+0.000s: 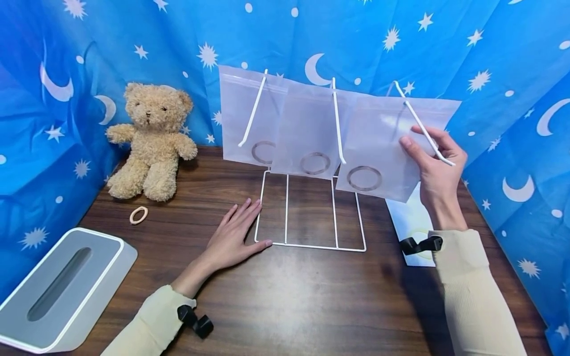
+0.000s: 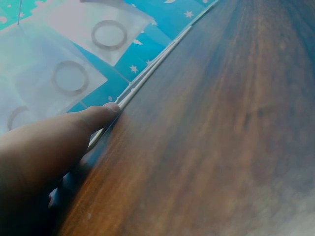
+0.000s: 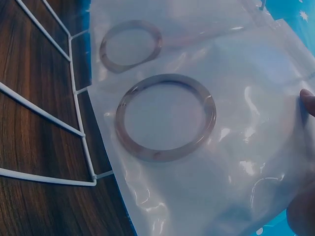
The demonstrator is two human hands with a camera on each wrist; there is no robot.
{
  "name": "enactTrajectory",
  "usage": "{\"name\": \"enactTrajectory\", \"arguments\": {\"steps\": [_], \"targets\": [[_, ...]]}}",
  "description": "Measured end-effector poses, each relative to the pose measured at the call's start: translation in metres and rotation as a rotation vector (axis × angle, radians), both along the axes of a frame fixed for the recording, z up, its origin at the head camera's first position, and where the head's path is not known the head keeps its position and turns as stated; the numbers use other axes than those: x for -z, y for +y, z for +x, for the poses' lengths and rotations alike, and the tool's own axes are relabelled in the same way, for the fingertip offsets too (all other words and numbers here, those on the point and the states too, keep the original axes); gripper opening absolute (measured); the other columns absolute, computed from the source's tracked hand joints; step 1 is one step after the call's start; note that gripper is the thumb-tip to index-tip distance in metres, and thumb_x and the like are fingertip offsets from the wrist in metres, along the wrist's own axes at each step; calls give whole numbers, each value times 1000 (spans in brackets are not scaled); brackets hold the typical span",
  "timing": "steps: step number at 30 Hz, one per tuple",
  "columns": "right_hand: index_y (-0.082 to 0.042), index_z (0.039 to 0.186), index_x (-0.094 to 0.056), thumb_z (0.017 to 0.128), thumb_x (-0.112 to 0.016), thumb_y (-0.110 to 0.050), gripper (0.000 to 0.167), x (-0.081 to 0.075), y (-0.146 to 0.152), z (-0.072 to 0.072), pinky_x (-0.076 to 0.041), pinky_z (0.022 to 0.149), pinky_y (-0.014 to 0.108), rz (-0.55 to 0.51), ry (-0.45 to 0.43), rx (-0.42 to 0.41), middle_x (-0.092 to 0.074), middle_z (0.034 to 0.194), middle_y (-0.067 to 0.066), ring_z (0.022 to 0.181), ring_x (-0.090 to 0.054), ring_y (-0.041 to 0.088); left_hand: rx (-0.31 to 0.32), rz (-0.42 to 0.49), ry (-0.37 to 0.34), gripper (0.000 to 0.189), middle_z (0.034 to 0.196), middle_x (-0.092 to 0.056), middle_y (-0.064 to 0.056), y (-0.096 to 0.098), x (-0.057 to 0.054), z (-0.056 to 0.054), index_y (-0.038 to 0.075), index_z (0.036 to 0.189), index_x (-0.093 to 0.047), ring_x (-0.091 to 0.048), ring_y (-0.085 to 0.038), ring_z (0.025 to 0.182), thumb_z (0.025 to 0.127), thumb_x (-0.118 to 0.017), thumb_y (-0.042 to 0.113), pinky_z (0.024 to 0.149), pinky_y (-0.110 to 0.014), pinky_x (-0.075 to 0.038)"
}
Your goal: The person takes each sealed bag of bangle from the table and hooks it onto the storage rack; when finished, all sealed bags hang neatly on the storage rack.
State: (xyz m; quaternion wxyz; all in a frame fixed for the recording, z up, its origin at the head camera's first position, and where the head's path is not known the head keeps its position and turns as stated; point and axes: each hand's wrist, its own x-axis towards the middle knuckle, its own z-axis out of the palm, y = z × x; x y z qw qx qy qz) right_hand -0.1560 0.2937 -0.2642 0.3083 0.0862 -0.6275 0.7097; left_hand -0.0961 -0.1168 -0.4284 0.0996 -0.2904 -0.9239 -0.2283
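Note:
A white wire display rack [image 1: 311, 246] stands on the table, with three long prongs slanting forward. On each prong hangs a frosted zip bag; the left bag [image 1: 236, 118], middle bag [image 1: 303, 123] and right bag [image 1: 378, 143] overlap, each with a brownish bangle inside. The right bag's bangle [image 3: 162, 156] shows large in the right wrist view. My right hand [image 1: 441, 170] pinches that bag near its right edge, thumb in front and fingers partly hidden behind, beside the right prong [image 1: 420, 124]. My left hand [image 1: 233, 240] lies flat, fingers spread, touching the rack base's front left corner.
A teddy bear [image 1: 153, 133] sits at the back left, with a small pale wooden ring [image 1: 132, 217] before it. A grey-topped tissue box [image 1: 95, 291] is at the front left. A light blue card [image 1: 403, 222] lies partly under the right forearm. Star-patterned blue cloth [image 1: 512, 163] surrounds the table.

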Motion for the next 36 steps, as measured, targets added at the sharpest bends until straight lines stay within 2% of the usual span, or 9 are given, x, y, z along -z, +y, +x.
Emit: {"name": "enactTrajectory", "arguments": {"steps": [5,12,19,22,25,28,31,34,36], "targets": [[5,114,-70,76,-82,1,40,3,3,2,-57,77,28,34,-34,7,-62,115,21,102,-63,31,10,2,-6,93,157,-31,-7,1,2,0,5,152,-33,-21,-26,146,87,-59,65,117,-48,-12],[3,115,-70,77,-82,0,40,5,10,8,-57,78,28,64,-58,7,-63,116,21,104,-62,31,19,-5,-13,93,157,-32,-7,3,4,2,4,152,-33,-22,-27,146,87,-58,65,117,-49,-13],[7,122,-65,82,-75,6,41,2,24,25,-57,76,29,107,-112,-116,-57,118,22,103,-59,28,18,-8,-25,93,157,-31,-7,4,0,2,5,153,-32,-21,-27,146,87,-60,65,117,-49,-13],[13,122,-62,83,-68,14,39,0,31,35,-55,83,30,64,-78,-167,-53,128,23,114,-54,29,16,-11,-28,94,158,-30,-7,3,-1,1,6,153,-31,-21,-26,146,87,-59,65,117,-48,-12],[17,121,-60,83,-65,19,39,-2,39,41,-49,95,30,10,-37,-178,-48,141,20,125,-50,32,8,-17,-22,94,159,-29,-6,2,-2,0,7,154,-30,-20,-26,146,87,-57,67,117,-47,-11],[17,121,-60,83,-66,18,39,1,48,47,-44,102,30,4,-31,-126,-47,144,20,127,-51,32,2,-20,-35,95,159,-27,-5,1,-2,0,8,155,-29,-19,-25,147,87,-56,69,117,-47,-10],[13,123,-61,84,-68,12,39,9,60,54,-44,101,26,37,-69,-45,-53,139,20,124,-55,27,2,-23,-50,95,160,-26,-5,1,-2,1,9,155,-28,-18,-25,147,87,-55,69,117,-47,-11],[6,126,-63,86,-71,4,41,21,73,62,-47,93,19,100,-191,52,-58,133,16,117,-59,22,1,-20,-48,95,159,-26,-5,1,-3,0,9,155,-28,-18,-24,147,87,-55,70,117,-47,-11],[-1,131,-61,90,-71,-7,43,30,81,68,-47,89,14,246,-340,142,-58,132,13,115,-58,18,1,-17,-42,95,159,-27,-5,1,-3,0,9,155,-28,-19,-24,147,87,-55,70,117,-47,-11]]}}
